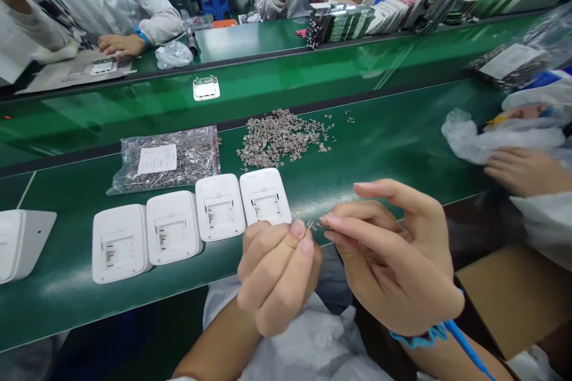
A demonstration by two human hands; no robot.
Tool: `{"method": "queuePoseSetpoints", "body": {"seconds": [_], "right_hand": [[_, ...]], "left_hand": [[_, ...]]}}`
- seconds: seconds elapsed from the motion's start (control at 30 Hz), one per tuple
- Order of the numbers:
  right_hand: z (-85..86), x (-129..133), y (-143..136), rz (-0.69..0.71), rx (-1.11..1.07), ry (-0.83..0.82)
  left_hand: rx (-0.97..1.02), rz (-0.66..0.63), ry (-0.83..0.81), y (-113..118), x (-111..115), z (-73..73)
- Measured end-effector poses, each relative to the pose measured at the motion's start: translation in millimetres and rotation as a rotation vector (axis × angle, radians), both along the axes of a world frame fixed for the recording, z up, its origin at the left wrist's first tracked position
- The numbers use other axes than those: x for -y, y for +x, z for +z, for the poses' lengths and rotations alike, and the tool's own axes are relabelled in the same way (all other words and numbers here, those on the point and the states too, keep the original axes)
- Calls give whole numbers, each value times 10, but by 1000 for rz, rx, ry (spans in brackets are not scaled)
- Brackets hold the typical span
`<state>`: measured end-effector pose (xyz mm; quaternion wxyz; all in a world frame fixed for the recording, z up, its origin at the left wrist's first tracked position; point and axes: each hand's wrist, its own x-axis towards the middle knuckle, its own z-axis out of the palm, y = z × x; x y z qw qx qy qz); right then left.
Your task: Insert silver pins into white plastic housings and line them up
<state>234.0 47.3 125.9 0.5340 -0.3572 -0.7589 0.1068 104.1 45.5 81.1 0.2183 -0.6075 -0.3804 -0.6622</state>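
My left hand (279, 274) pinches a small metal clip (311, 225) between thumb and forefinger, above the front edge of the green bench. Close to its right, the thumb and fingertips of my right hand (393, 256) are pressed together near the clip, on something too small to make out. Several white plastic housings, such as this one (266, 196), lie in a row to the left, with battery-like compartments facing up. Behind them are a heap of small metal clips (279, 137) and a clear bag of metal parts (167, 161) with a white label.
A green conveyor (268, 80) runs behind the bench, carrying a white part (206, 88). Another white housing (22, 244) stands at the far left. A person's hand (527, 169) and plastic bag (473, 137) are at the right; a cardboard box (513, 297) is below.
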Motion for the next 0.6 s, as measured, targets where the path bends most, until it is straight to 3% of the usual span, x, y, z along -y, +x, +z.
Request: {"method": "queuePoseSetpoints", "body": {"seconds": [0.23,0.53,0.6], "right_hand": [[46,23,-31,14,30,-48],[-35,13,-71,17,53,-38],[-99,22,-30,15,41,-52]], "left_hand": [[-4,19,14,9,12,3],[2,31,-11,-110,46,5],[-60,25,-124,-104,99,-66]]}}
